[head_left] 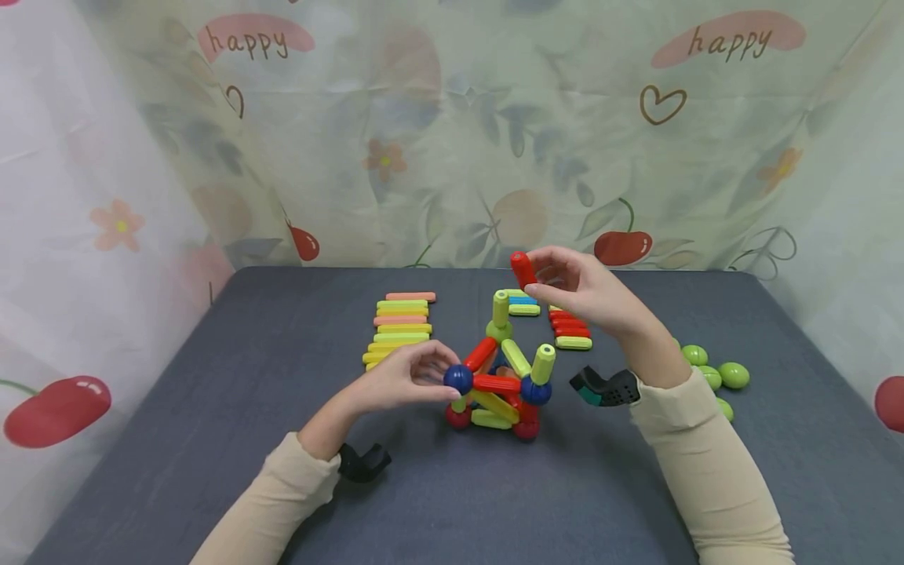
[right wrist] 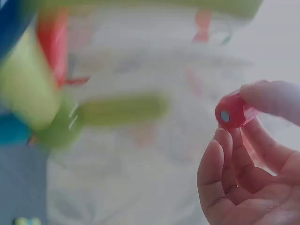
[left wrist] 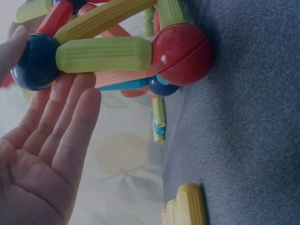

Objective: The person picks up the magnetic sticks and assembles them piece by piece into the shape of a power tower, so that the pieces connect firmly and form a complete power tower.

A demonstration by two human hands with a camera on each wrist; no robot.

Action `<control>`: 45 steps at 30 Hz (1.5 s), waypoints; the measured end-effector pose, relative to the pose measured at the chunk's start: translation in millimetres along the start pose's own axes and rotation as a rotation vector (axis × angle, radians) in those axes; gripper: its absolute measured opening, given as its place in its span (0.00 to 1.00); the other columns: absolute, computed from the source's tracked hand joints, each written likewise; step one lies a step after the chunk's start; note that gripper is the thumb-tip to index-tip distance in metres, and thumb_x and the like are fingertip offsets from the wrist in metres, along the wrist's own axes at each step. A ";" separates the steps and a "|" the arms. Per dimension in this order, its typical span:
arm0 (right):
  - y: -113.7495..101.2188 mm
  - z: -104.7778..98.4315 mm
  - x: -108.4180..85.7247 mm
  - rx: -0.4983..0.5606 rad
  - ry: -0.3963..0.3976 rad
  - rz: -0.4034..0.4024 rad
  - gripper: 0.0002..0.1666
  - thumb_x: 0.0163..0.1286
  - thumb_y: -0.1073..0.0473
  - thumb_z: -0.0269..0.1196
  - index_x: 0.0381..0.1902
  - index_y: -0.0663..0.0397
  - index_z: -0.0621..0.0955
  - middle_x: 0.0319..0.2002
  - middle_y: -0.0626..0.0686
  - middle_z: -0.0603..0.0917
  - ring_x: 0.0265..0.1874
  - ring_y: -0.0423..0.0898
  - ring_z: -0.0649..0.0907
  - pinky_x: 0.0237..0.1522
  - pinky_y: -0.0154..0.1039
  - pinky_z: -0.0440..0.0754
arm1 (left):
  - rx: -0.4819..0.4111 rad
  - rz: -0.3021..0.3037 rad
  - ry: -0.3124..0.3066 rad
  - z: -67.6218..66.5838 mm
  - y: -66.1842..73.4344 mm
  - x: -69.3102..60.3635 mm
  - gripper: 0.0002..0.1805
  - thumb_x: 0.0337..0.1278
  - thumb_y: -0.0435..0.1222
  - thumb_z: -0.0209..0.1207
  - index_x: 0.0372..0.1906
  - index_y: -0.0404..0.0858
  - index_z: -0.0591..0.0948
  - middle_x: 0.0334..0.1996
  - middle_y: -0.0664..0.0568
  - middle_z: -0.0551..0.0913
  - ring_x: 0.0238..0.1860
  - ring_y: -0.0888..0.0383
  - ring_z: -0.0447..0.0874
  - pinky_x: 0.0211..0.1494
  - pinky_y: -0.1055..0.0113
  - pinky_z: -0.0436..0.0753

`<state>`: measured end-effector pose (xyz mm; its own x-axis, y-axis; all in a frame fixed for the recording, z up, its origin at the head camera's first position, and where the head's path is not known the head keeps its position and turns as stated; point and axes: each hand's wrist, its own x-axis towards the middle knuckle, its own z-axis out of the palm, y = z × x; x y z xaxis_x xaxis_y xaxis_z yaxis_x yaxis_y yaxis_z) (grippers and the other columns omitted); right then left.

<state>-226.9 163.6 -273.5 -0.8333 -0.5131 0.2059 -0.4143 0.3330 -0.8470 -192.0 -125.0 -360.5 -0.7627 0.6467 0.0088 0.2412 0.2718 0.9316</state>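
A structure of coloured sticks and balls stands on the dark table, with a red stick (head_left: 497,384) between two blue balls at its top front. Two light green sticks (head_left: 543,363) point upward from it. My left hand (head_left: 406,378) holds the left blue ball (head_left: 458,379) between thumb and fingers; the left wrist view shows this ball (left wrist: 40,61) beside the thumb, above a red ball (left wrist: 183,54). Up behind the structure, my right hand (head_left: 589,289) pinches a loose red stick (head_left: 523,269). In the right wrist view the stick's round metal end (right wrist: 225,116) faces the camera.
Yellow, green and pink sticks (head_left: 402,320) lie in a column behind my left hand. Red and green sticks (head_left: 569,323) and a small group with blue (head_left: 523,301) lie behind the structure. Several green balls (head_left: 734,375) rest at the right, beside my right forearm.
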 end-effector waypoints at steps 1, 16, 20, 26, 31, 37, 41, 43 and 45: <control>-6.6 2.1 -2.5 0.017 -0.006 -0.034 0.17 0.68 0.66 0.60 0.54 0.64 0.74 0.45 0.56 0.80 0.44 0.49 0.80 0.43 0.37 0.81 | 0.001 -0.003 0.001 0.1 0.3 -0.2 0.18 0.58 0.35 0.65 0.50 0.32 0.75 0.44 0.42 0.80 0.45 0.54 0.83 0.51 0.62 0.84; -50.8 68.2 -18.2 -0.301 -0.143 -0.206 0.17 0.61 0.67 0.66 0.47 0.56 0.75 0.39 0.50 0.83 0.39 0.44 0.85 0.43 0.40 0.85 | -0.022 0.023 -0.005 0.4 -0.3 -0.4 0.19 0.56 0.33 0.66 0.52 0.32 0.75 0.45 0.41 0.82 0.45 0.52 0.85 0.51 0.62 0.84; -51.7 78.7 -17.4 -0.500 -0.159 -0.165 0.17 0.60 0.62 0.70 0.44 0.51 0.76 0.36 0.47 0.85 0.38 0.45 0.84 0.38 0.36 0.83 | -0.013 0.035 -0.011 0.3 -1.7 0.1 0.21 0.56 0.33 0.66 0.53 0.31 0.75 0.47 0.40 0.81 0.47 0.52 0.84 0.52 0.62 0.83; -51.7 85.1 -17.3 -0.650 -0.161 -0.116 0.16 0.59 0.58 0.71 0.42 0.51 0.77 0.34 0.49 0.86 0.34 0.44 0.84 0.35 0.34 0.81 | 0.001 0.039 -0.007 0.2 -2.6 0.4 0.22 0.56 0.34 0.67 0.54 0.32 0.75 0.48 0.41 0.81 0.49 0.53 0.83 0.53 0.62 0.83; -53.3 84.5 -18.7 -0.650 -0.146 -0.106 0.18 0.59 0.57 0.72 0.46 0.51 0.79 0.38 0.50 0.86 0.37 0.45 0.84 0.38 0.36 0.83 | 0.005 0.037 -0.004 0.1 -2.5 0.3 0.22 0.55 0.34 0.67 0.54 0.32 0.75 0.48 0.42 0.81 0.48 0.53 0.83 0.53 0.62 0.83; -52.2 63.0 -23.6 -0.535 -0.035 -0.163 0.19 0.60 0.58 0.71 0.48 0.53 0.80 0.42 0.49 0.86 0.40 0.44 0.84 0.43 0.40 0.83 | -0.019 0.048 0.009 0.9 -0.4 -1.8 0.23 0.56 0.34 0.66 0.56 0.33 0.74 0.50 0.41 0.80 0.48 0.50 0.83 0.53 0.62 0.83; -38.3 33.9 -27.2 -0.446 0.097 -0.146 0.11 0.64 0.60 0.67 0.44 0.54 0.82 0.38 0.49 0.86 0.37 0.43 0.83 0.43 0.43 0.82 | -0.005 0.067 0.059 1.9 1.2 -4.0 0.23 0.58 0.35 0.65 0.58 0.35 0.75 0.52 0.43 0.79 0.50 0.48 0.83 0.52 0.61 0.83; -25.8 17.4 -29.1 -0.426 0.163 -0.100 0.09 0.66 0.60 0.65 0.43 0.55 0.82 0.37 0.50 0.86 0.36 0.44 0.84 0.42 0.44 0.82 | 0.017 0.084 0.077 2.3 1.5 -4.4 0.22 0.59 0.34 0.64 0.58 0.35 0.77 0.52 0.42 0.80 0.49 0.48 0.83 0.52 0.61 0.83; -10.1 1.2 -32.0 -0.427 0.221 -0.022 0.09 0.68 0.58 0.63 0.43 0.56 0.82 0.37 0.53 0.86 0.36 0.46 0.84 0.42 0.45 0.81 | 0.030 0.100 0.082 2.7 1.0 -4.1 0.20 0.59 0.32 0.63 0.56 0.34 0.78 0.51 0.41 0.81 0.49 0.48 0.84 0.52 0.60 0.83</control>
<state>-195.5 175.7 -272.2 -0.8613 -0.3583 0.3602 -0.5074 0.6426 -0.5741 -186.9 -125.5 -360.6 -0.7800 0.6117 0.1323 0.3359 0.2308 0.9132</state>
